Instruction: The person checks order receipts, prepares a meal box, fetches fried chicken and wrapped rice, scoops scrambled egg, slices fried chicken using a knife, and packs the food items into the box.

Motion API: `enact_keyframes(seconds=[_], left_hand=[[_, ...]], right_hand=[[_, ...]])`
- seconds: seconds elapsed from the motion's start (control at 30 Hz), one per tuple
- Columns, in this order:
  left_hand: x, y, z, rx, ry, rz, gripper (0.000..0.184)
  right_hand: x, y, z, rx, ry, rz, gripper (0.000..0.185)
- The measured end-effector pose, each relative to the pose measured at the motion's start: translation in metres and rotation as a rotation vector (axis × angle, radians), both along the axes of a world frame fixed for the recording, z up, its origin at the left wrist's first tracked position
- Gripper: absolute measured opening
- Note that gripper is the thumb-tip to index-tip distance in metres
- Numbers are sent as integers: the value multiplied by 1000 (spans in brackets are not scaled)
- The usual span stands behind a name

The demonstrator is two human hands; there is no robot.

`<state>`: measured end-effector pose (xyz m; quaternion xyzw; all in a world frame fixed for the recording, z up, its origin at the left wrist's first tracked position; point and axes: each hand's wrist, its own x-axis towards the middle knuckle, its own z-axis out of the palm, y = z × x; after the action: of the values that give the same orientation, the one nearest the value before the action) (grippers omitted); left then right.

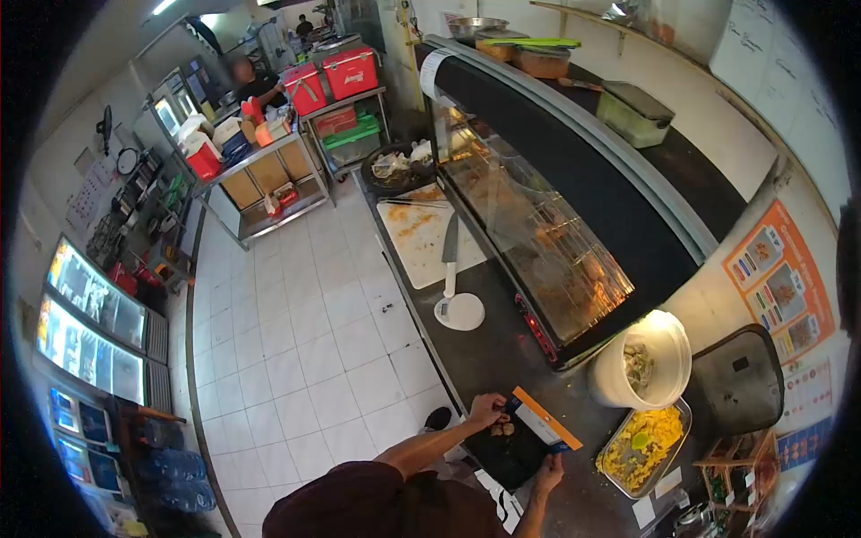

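My left hand [487, 410] is closed at the near-left end of an orange and white card or box panel [545, 420], its fingers beside small brown food pieces [503, 427]. My right hand [551, 470] pinches the panel's lower right corner. Between my hands lies a black surface or open box [502, 459], with the brown pieces on its upper part. Whether the panel is joined to it cannot be made out.
A glass food warmer [547, 242] stands beyond, with a knife [450, 254], cutting board [414, 235] and round white scale [460, 311] beside it. A white bucket [677, 359] and tray of yellow food [643, 448] are right. A person [260, 88] stands far off.
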<state>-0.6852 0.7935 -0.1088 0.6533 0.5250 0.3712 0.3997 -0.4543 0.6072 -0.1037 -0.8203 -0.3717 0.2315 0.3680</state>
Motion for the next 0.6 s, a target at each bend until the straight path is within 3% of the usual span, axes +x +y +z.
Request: enact_keyframes(seconds=[0.07,0.17,0.27,0.37,0.43,0.47,0.6], left_hand=[[8,6,-2,14,-39,-44,24],[13,7,0,-104,-30,-92,21],[13,19,-2,-198,85,-122,21],[14,28,-4,-310,147,-173,20],[12,34,32,-428,235,-256,20],[10,34,14,-401,145,-234,16],[8,41,-7,-154,176,-382,21]], right_hand=[[9,-5,-13,-129,-172,24,37],[8,-12,-33,88,-153,-50,23],[3,-11,-66,273,95,-301,26],[5,-13,-21,-9,-77,-95,28],[-9,-10,13,-11,177,-263,28],[-14,-9,20,-13,304,-347,28],[-16,-12,21,50,157,-296,30]])
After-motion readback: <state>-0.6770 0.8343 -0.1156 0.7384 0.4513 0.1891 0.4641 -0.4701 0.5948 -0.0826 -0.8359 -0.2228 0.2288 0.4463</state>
